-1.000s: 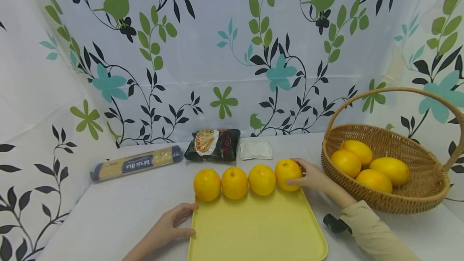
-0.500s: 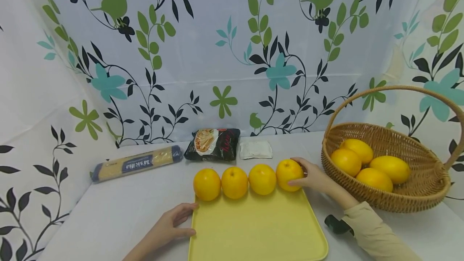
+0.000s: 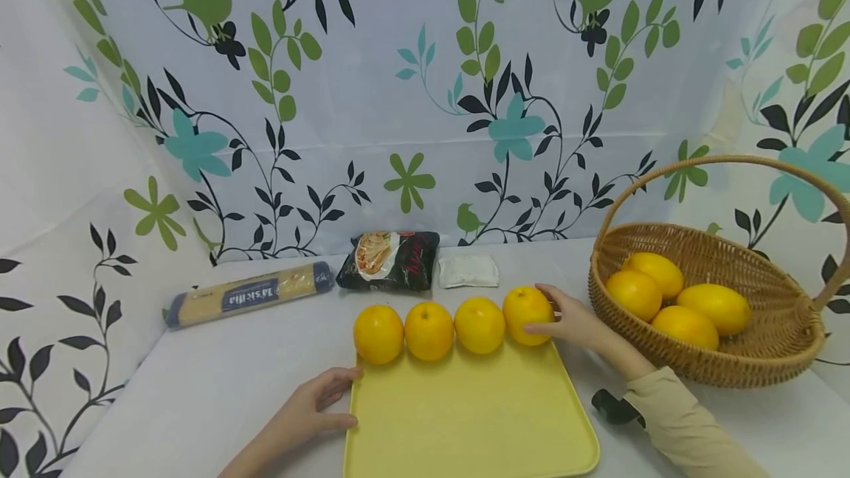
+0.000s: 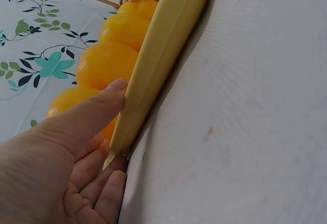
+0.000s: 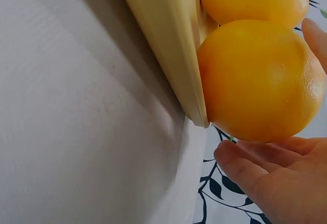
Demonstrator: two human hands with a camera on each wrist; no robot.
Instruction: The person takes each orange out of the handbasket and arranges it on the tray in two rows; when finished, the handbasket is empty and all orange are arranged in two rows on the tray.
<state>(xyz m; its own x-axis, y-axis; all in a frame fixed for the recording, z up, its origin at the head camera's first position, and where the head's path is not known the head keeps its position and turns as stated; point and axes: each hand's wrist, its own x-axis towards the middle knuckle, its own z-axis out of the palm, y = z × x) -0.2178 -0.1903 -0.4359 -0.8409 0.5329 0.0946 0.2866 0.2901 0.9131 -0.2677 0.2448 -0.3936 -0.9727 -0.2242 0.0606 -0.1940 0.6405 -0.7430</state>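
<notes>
A row of several oranges lies along the far end of a yellow tray (image 3: 465, 419). At the right end of the row, my right hand (image 3: 567, 319) holds the last orange (image 3: 527, 316) between thumb and fingers. The right wrist view shows this orange (image 5: 260, 81) beside the tray rim, the fingers (image 5: 250, 170) along one side of it. My left hand (image 3: 308, 408) rests at the tray's left edge, fingers relaxed. In the left wrist view its thumb (image 4: 97, 109) touches the tray wall (image 4: 158, 55), and the other fingers lie near the far corner.
A wicker basket (image 3: 777, 367) with several yellow-orange fruits stands on the right. Behind the tray lie a pasta packet (image 3: 249, 295), a black food bag (image 3: 389, 261) and a small white packet (image 3: 468, 271). A dark object (image 3: 614, 406) sits near the right sleeve.
The head view has tilted slightly, so everything appears a little higher. Both hands keep their places at the tray and the orange.
</notes>
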